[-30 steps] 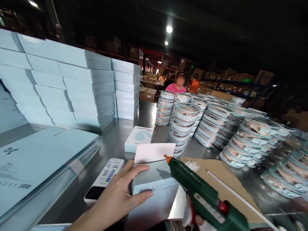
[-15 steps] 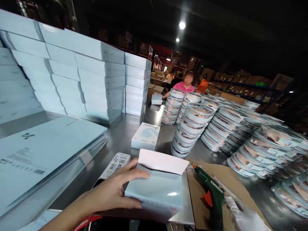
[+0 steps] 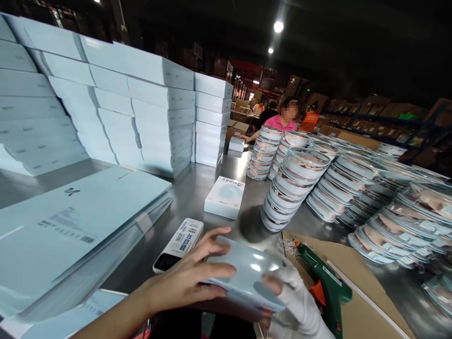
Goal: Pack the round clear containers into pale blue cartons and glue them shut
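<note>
Cupping the pale-blue box [image 3: 243,263] at six o'clock, held its nine-o'clock end in spread-fingered left hand [image 3: 192,278], three-o'clock end in half-curled, gloved right hand [image 3: 294,296]; judged it light, stiff, slick, best gripped there.

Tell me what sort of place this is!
Probably a warehouse packing area: stacked pale-blue rectangular cardboard boxes, piles of round clear-topped containers on a shiny metal table, and blue metal shelves of brown cardboard cartons.

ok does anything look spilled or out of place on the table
Whitish, stringy scraps lie on the cardboard by the glue gun, perhaps stray glue. The stack of round containers nearest the held box looks tilted, though camera distortion may exaggerate that.
</note>
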A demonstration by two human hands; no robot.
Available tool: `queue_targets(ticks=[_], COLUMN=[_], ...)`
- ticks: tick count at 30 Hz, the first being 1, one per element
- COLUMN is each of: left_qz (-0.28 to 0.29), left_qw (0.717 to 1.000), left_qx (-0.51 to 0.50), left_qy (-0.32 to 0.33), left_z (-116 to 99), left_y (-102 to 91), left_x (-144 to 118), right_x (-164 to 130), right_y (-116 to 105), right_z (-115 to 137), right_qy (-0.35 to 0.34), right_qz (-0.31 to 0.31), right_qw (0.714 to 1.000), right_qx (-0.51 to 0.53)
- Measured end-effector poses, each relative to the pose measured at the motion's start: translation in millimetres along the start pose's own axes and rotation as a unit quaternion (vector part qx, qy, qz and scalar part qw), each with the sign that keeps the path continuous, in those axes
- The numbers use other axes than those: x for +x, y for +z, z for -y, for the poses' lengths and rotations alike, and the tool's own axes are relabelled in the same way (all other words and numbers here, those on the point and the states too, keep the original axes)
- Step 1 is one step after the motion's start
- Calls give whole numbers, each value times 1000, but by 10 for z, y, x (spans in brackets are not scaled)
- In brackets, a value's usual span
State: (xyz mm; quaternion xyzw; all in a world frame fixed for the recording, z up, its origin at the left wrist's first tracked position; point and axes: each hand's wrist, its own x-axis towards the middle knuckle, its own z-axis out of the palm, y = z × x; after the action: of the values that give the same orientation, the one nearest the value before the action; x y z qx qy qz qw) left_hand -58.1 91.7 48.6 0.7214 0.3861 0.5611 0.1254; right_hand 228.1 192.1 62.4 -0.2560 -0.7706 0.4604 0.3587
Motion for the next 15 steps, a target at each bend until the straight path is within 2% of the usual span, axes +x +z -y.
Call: queue_targets(ticks=[3,5,7,9,11,12,14,15], left_qz=[91,104,42,-70,-180,-214,-242,-237], left_qw=[992,992,997,991,969,958,945,944], left_qx=[83,67,3,-41,-48,-44,-41,-42], left_qy=[-29,-35,-60,-111,-165,-187,-215,-225], left_z=[-120,-159,-142,-77,4,37,65,56], left_y=[-120,-163,-173,-154,-100,-59,29,57], left_x=[99,157,187,185,169,162,162,170], right_x=[28,29,8,-25,-62,-78,-86,-64], right_y=[49,69,67,77,153,222,392,473], right_z=[60,46,-36,-173,-313,-365,-404,-387], right_qy=[-44,-79,-104,-101,-46,-6,63,83], right_qz=[24,27,-4,-84,-153,-167,-154,-144], right_qw=[998,993,991,991,982,975,968,968], right_qx=[-47,-78,-88,-20,100,149,187,186])
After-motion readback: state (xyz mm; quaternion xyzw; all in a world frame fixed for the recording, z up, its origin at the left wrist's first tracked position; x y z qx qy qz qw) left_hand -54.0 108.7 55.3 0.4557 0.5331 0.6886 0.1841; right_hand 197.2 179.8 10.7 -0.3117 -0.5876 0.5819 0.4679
